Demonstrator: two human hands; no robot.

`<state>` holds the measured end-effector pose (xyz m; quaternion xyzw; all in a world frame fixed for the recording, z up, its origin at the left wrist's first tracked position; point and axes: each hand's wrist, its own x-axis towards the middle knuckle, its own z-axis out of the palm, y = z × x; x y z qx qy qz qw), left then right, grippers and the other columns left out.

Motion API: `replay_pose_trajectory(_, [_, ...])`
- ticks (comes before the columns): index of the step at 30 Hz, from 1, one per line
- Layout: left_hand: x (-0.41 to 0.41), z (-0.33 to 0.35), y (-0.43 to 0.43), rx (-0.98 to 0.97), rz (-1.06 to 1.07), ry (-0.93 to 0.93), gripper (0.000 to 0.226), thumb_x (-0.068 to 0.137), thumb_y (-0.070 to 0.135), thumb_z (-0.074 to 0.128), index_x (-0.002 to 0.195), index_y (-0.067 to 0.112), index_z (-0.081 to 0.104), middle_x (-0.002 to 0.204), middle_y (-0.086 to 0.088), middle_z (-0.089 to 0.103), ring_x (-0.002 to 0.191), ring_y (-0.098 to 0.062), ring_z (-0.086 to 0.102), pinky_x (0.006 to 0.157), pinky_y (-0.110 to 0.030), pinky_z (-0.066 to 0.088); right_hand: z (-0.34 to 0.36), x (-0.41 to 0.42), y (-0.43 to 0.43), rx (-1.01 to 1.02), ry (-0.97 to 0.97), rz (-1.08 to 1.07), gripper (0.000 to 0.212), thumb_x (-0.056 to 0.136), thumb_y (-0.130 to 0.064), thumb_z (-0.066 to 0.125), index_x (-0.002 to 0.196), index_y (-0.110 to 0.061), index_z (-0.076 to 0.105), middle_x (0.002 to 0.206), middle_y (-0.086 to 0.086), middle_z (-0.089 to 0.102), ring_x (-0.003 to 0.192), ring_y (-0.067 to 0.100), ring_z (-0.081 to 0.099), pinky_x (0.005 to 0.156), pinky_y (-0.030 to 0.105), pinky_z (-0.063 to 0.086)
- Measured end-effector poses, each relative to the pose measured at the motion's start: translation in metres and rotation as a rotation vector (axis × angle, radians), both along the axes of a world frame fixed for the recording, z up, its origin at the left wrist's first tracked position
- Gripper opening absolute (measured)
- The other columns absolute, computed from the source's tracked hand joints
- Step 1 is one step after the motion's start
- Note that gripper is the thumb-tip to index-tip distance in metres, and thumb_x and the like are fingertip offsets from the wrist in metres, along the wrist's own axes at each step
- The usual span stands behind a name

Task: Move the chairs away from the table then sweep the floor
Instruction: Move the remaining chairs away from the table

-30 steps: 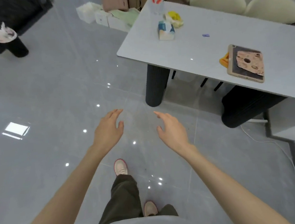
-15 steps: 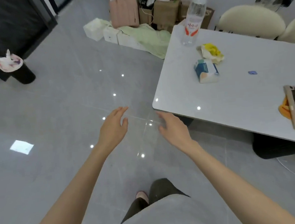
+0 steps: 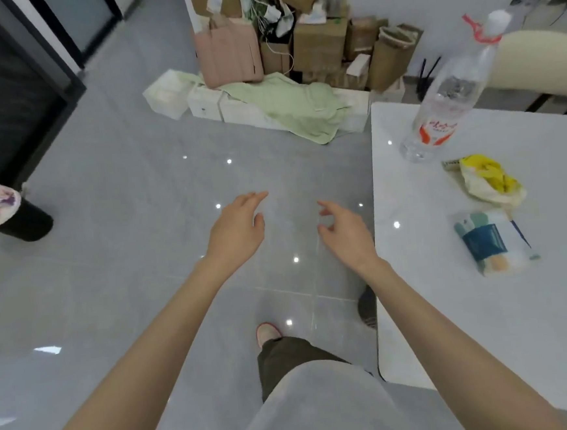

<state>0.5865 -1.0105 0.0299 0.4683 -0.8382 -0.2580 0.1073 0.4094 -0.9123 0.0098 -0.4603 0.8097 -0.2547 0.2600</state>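
Chair [image 3: 541,62] still tucked at worktop [image 3: 471,329] | L hand [image 3: 234,230], R hand [image 3: 346,232]: grip spread, empty | next we walk round, pull it out.

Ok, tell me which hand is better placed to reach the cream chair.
Right, probably. The right hand is beside the table, nearer the cream chair; the left hand, also empty, is farther off.

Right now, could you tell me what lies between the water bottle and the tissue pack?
In the head view, a crumpled yellow bag lies there on the table.
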Motion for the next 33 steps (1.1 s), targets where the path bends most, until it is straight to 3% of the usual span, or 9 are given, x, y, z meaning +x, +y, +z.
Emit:
replay_pose_trajectory(16, [-0.130, 0.014, -0.337, -0.039, -0.326, -0.078, 0.048, 0.096, 0.015, 0.042, 0.144, 0.023, 0.040, 0.146, -0.002, 0.043, 0.128, -0.028, 0.045, 0.104, -0.040, 0.041, 0.010, -0.098, -0.294, -0.002, 0.059, -0.294, 0.050, 0.090, -0.015, 0.051, 0.139, -0.023, 0.046, 0.130, -0.003, 0.058, 0.107, 0.022, 0.060, 0.089, 0.031, 0.045])
replay_pose_trajectory(24, [-0.265, 0.030, -0.493, -0.077, -0.608, -0.092, 0.048, 0.094, 0.013, 0.043, 0.142, 0.021, 0.042, 0.144, -0.003, 0.045, 0.129, -0.025, 0.046, 0.104, -0.039, 0.042, 0.019, -0.190, -0.408, -0.011, 0.024, -0.592, 0.051, 0.090, -0.013, 0.050, 0.140, -0.020, 0.045, 0.131, 0.000, 0.058, 0.106, 0.023, 0.061, 0.088, 0.030, 0.046])
replay_pose_trajectory(33, [-0.453, 0.027, -0.560, -0.070, -0.863, -0.055, 0.047, 0.095, 0.016, 0.043, 0.142, 0.021, 0.042, 0.142, -0.002, 0.046, 0.126, -0.025, 0.046, 0.099, -0.039, 0.044, 0.019, -0.329, -0.454, 0.003, 0.038, -0.862, 0.051, 0.091, -0.014, 0.051, 0.141, -0.021, 0.043, 0.133, 0.001, 0.055, 0.106, 0.025, 0.060, 0.091, 0.035, 0.048])
